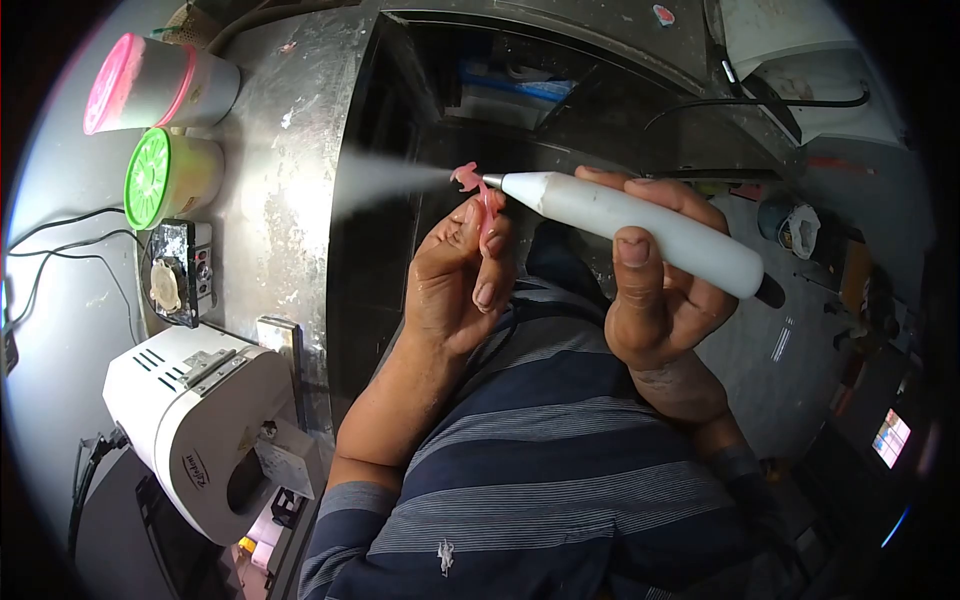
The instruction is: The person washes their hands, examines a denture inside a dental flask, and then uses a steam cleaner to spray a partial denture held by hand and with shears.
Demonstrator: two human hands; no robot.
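My left hand [452, 268] pinches a small, thin, curved pink piece [467, 178], which looks like pink denture plastic, between thumb and fingers. Its ragged upper end sticks out past the fingertips. Wrapped in my right hand [660, 285] is a white steam handpiece [615, 212] with a tapered metal nozzle, its tip right at the pink piece. A white plume of spray [385, 182] fans out to the left beyond the piece. The skin of my left hand looks wet.
Left of my hands runs a worn metal worktop [290, 240]. Along it stand a pink-lidded tub [165, 85], a green-lidded tub [175, 178], a small black device with knobs [182, 272] and a white machine [205, 430]. A dark recess [400, 110] lies beneath my hands.
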